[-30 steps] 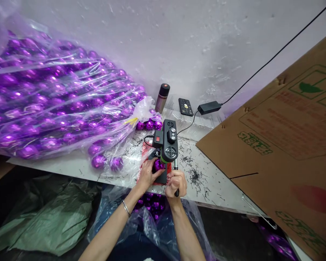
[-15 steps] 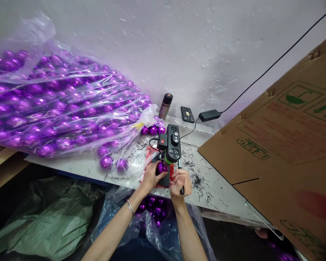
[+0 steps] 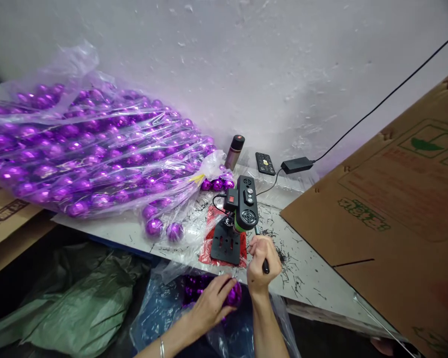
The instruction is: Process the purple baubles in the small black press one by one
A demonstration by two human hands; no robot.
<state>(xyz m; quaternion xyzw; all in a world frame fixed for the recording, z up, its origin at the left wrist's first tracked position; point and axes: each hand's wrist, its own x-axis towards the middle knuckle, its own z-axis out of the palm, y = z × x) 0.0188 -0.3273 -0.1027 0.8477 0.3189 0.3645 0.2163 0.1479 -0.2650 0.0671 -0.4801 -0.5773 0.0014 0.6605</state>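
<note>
My left hand [image 3: 212, 301] is closed on a shiny purple bauble [image 3: 234, 294], over an open plastic bag [image 3: 153, 298] with more baubles in it below the table's front edge. My right hand [image 3: 263, 261] wraps around the black-tipped lever [image 3: 266, 267] of a small black bench machine [image 3: 247, 201]. The machine's slotted base plate [image 3: 226, 246] shows bare, on a red sheet [image 3: 207, 248]. Several loose baubles [image 3: 174, 231] lie left of it, under or in clear plastic.
A big clear bag of purple baubles [image 3: 97, 149] fills the left. Behind the machine are a dark bottle [image 3: 235, 151], a phone [image 3: 265, 163] and a power adapter [image 3: 297, 164]. A large cardboard box [image 3: 395, 209] leans in from the right. Black scraps [image 3: 293, 268] litter the white table.
My left hand has drawn the bauble off the machine's base plate, towards me and down past the table edge. My right hand stays on the lever. The whole view has shifted somewhat.
</note>
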